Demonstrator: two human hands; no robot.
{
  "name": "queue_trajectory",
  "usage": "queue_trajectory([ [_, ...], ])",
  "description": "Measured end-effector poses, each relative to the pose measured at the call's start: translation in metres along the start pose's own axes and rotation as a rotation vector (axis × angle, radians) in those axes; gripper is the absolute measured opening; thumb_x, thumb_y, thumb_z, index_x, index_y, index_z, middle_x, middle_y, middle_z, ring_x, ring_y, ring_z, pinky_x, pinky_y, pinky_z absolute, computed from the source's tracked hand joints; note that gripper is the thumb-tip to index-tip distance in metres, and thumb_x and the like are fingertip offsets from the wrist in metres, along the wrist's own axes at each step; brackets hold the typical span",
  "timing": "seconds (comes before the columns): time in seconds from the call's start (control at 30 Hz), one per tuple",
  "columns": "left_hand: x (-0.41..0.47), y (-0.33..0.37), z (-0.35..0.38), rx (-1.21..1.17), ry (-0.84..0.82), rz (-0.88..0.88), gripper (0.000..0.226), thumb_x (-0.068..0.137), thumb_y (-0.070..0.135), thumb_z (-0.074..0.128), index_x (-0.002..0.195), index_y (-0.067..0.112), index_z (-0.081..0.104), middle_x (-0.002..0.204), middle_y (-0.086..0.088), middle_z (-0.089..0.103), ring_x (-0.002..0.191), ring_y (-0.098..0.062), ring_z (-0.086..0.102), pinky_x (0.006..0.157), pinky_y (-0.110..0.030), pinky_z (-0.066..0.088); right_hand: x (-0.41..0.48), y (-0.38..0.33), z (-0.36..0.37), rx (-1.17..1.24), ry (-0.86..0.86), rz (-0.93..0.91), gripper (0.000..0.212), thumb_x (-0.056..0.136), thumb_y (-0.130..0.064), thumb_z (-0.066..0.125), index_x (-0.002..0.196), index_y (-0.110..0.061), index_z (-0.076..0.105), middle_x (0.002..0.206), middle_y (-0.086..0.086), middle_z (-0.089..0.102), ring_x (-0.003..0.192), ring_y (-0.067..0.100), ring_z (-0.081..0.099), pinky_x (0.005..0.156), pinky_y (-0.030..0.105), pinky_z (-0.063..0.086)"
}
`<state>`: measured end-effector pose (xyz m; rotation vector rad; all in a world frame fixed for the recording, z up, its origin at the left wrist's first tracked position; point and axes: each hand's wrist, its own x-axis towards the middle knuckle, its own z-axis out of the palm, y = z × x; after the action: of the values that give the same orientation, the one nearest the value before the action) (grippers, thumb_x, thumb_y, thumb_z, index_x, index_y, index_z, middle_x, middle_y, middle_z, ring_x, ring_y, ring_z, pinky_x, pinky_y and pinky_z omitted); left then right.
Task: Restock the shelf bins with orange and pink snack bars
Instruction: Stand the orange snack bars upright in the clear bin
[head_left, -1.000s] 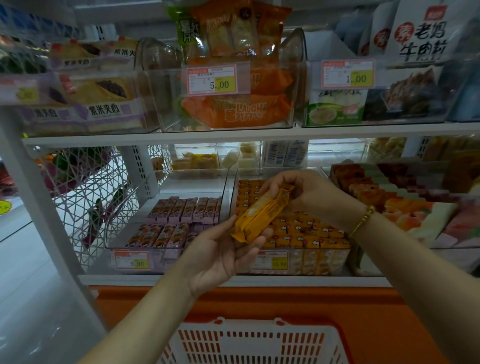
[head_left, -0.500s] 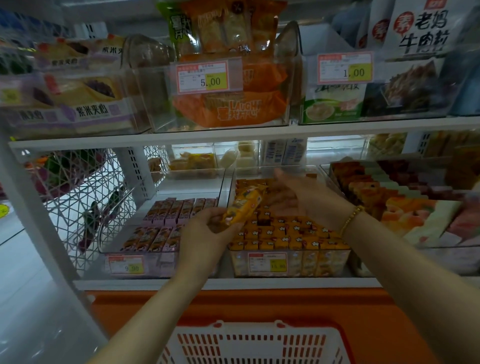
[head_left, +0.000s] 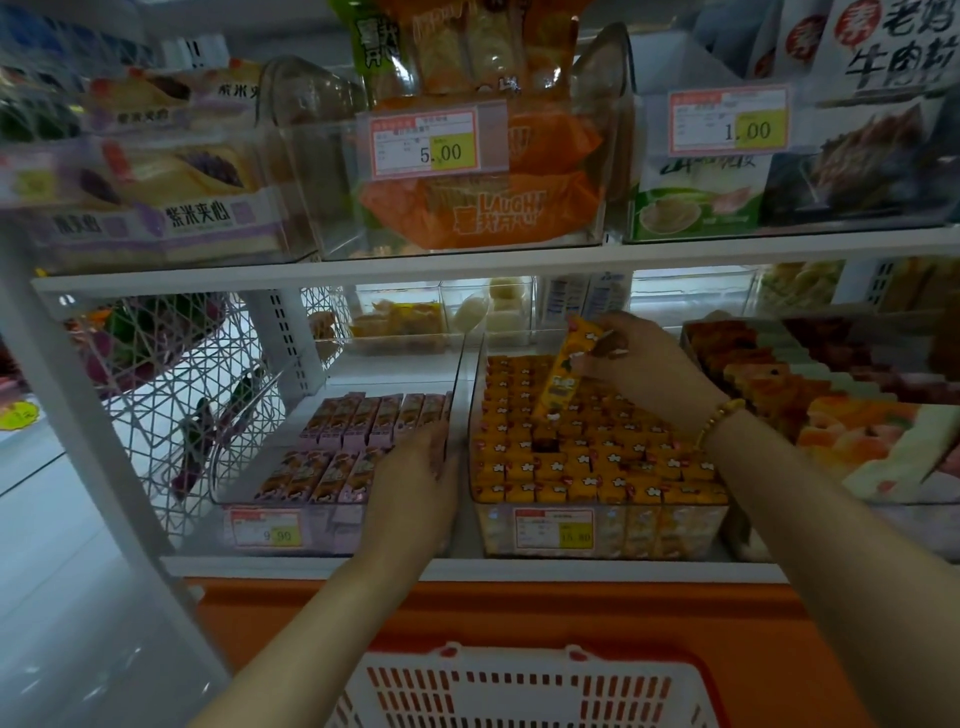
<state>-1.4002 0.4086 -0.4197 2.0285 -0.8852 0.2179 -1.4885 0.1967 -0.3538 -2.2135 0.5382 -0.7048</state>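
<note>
Pinching orange snack bar (head_left: 563, 374) near-upright in right hand (head_left: 639, 358), aiming down at gap (head_left: 545, 445) in orange bin (head_left: 597, 530); resting flat left hand (head_left: 415, 483) beside it.

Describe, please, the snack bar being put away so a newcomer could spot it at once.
On the lower white shelf, find the clear bin packed with orange bars, right of the pink ones. One orange bar leans above the packed rows, pinched near its top by the right hand. Its neighbours show only their ends.
</note>
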Motion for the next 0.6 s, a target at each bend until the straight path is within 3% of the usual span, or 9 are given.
queue_trajectory([
  [0.13,0.003,-0.011,0.004,0.017,-0.019,0.034,0.023,0.094,0.01,0.053,0.112,-0.001,0.062,0.073,0.019,0.045,0.061,0.01,0.037,0.059,-0.005,0.036,-0.001,0.004,0.006,-0.148,-0.043,-0.043,0.029,0.086,-0.022,0.068,0.112,-0.016,0.058,0.091,-0.004,0.062,0.073,0.001,0.052,0.057,0.009,0.04],
  [0.2,0.005,-0.014,0.007,0.044,-0.024,0.051,0.022,0.095,0.013,0.052,0.109,0.0,0.063,0.07,0.02,0.04,0.06,0.008,0.037,0.057,-0.011,0.035,-0.001,0.004,0.011,-0.166,-0.051,-0.065,0.03,0.086,-0.022,0.067,0.115,-0.017,0.057,0.095,-0.002,0.063,0.073,0.001,0.052,0.056,0.008,0.037],
  [0.33,0.005,-0.016,0.011,0.06,-0.02,0.079,0.022,0.096,0.014,0.051,0.109,0.005,0.066,0.095,0.003,0.062,0.074,0.001,0.047,0.061,-0.012,0.036,-0.001,0.002,0.023,-0.234,-0.071,-0.09,0.033,0.087,-0.023,0.066,0.118,-0.015,0.056,0.101,0.0,0.062,0.088,0.012,0.055,0.066,0.016,0.038],
  [0.43,0.004,-0.017,0.011,0.077,-0.044,0.072,0.024,0.095,0.008,0.05,0.111,0.006,0.068,0.113,-0.006,0.062,0.091,-0.005,0.049,0.073,-0.012,0.034,-0.002,0.002,0.028,-0.311,-0.077,-0.126,0.034,0.089,-0.022,0.064,0.12,-0.012,0.054,0.104,0.004,0.061,0.086,0.011,0.05,0.071,0.019,0.039],
  [0.6,0.005,-0.019,0.009,0.081,-0.035,0.06,0.027,0.096,0.01,0.05,0.12,0.009,0.063,0.12,-0.009,0.063,0.102,-0.015,0.058,0.078,-0.013,0.036,-0.002,0.008,0.036,-0.283,-0.111,-0.124,0.033,0.089,-0.017,0.064,0.12,-0.015,0.053,0.105,0.002,0.063,0.093,0.014,0.058,0.075,0.02,0.043],
])
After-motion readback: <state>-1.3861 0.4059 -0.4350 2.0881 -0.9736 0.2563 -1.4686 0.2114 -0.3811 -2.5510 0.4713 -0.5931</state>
